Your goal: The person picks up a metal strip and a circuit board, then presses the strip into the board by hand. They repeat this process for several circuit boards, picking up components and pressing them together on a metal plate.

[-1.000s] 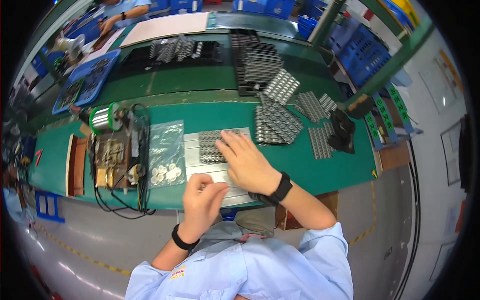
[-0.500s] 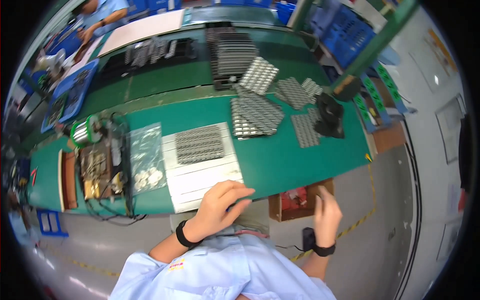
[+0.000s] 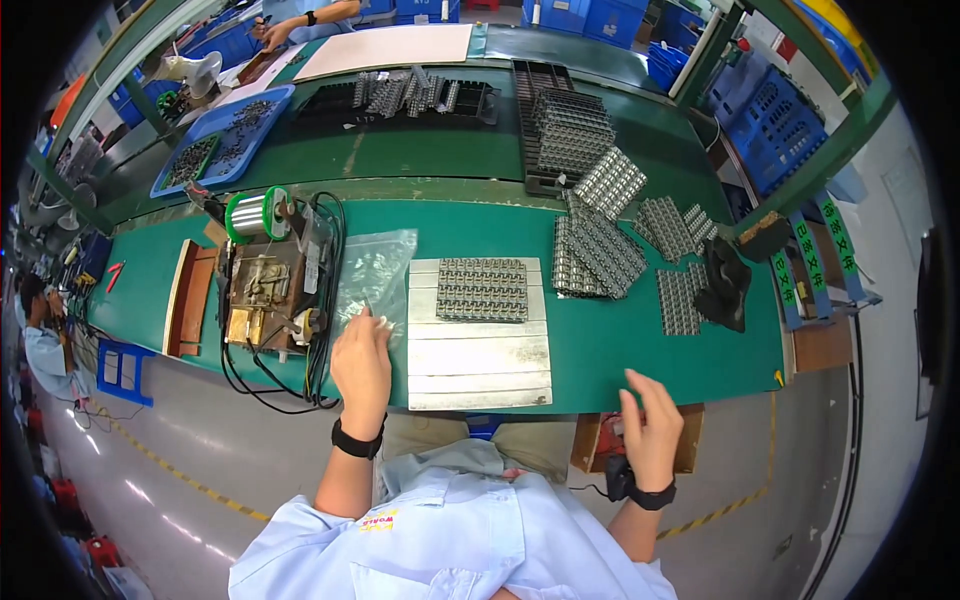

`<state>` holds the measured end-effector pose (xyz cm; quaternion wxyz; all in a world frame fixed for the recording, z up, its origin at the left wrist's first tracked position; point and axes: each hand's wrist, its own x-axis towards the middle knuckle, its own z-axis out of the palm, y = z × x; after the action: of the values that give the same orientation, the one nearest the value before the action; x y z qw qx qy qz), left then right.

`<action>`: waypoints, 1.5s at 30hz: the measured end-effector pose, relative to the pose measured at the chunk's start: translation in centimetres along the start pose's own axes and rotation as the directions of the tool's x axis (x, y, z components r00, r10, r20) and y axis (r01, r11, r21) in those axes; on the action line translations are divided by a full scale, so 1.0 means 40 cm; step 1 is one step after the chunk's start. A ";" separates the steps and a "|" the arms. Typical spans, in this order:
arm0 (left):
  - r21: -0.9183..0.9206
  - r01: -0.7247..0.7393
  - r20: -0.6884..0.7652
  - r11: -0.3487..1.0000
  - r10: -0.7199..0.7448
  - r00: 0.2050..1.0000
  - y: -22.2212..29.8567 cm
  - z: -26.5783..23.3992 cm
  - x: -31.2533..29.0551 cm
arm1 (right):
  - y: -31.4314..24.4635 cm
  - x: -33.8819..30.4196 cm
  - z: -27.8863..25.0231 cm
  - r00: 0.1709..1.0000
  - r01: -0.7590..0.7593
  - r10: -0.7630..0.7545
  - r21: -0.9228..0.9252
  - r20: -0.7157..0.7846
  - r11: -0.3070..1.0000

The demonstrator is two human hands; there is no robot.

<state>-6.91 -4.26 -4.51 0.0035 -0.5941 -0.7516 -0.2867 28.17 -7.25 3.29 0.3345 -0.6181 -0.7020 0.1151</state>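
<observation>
My left hand [image 3: 362,368] is at a clear plastic bag [image 3: 385,262] holding small white round pieces [image 3: 394,328], mostly hidden behind it. Its fingertips are drawn together over these pieces; what they pinch, if anything, is hidden. My right hand [image 3: 652,428] hovers at the table's front edge, thumb and fingers apart, holding nothing. Between my hands lies a white slatted board [image 3: 480,370], with a grey metal panel of small repeated parts [image 3: 483,290] flat on its far half. A black band is on each wrist.
A soldering device with cables [image 3: 270,290] and a solder spool [image 3: 256,214] stand left of the bag. Stacked metal panels [image 3: 598,245] and a black cloth-like item [image 3: 724,285] lie at right. An open box [image 3: 688,440] is below the edge. Across the bench, another person's hand [image 3: 280,35] works.
My left hand has moved left from the board's near edge to the plastic bag. The right hand stays near the front edge, its fingers now more spread. The view has shifted.
</observation>
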 end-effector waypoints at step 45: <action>-0.657 -0.143 0.058 0.741 0.238 0.970 0.187 -0.148 -0.082 | 0.194 0.370 0.115 0.951 0.286 -0.240 -0.256 0.194 0.924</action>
<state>-1.24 -8.77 2.51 -0.2243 -0.6506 -0.5397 -0.4849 31.29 9.52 0.23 0.1988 -0.5480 -0.8123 0.0171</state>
